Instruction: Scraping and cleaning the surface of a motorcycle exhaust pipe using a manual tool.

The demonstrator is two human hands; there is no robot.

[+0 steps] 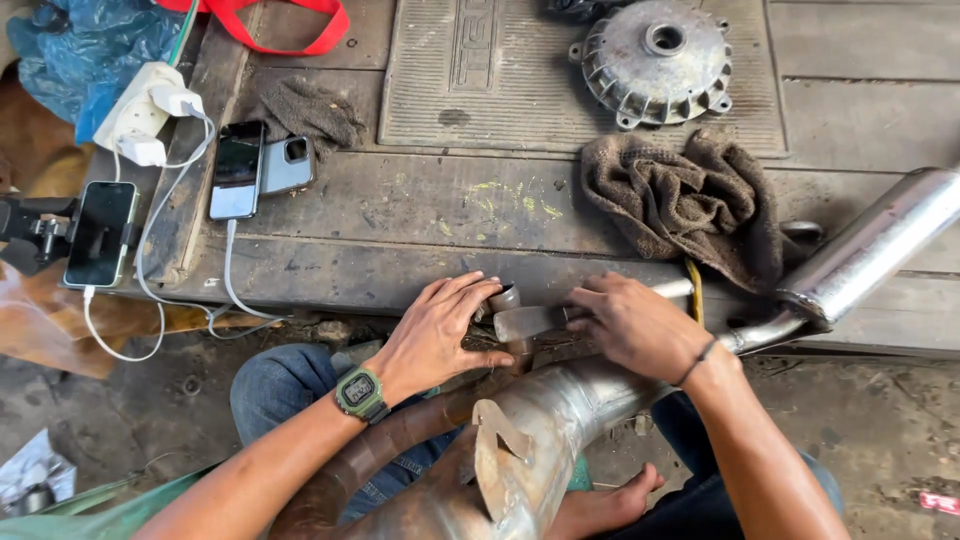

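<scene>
Hands: left hand (440, 330) and right hand (630, 322) each close a grip on the metal bracket (525, 320) above the exhaust pipe (560, 420).

2 dark phone screens (237, 168) (100, 232) left

Rag (690, 205) behind the right hand (635, 325), brake drum (657, 60) beyond it (phones (240, 168) far left).

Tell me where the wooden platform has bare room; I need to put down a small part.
Bare boards lie between the phones and the brown rag, below the ribbed mat. More bare wood lies right of the metal hub. The left edge is crowded with chargers and cables, and both hands fill the front edge.
</scene>
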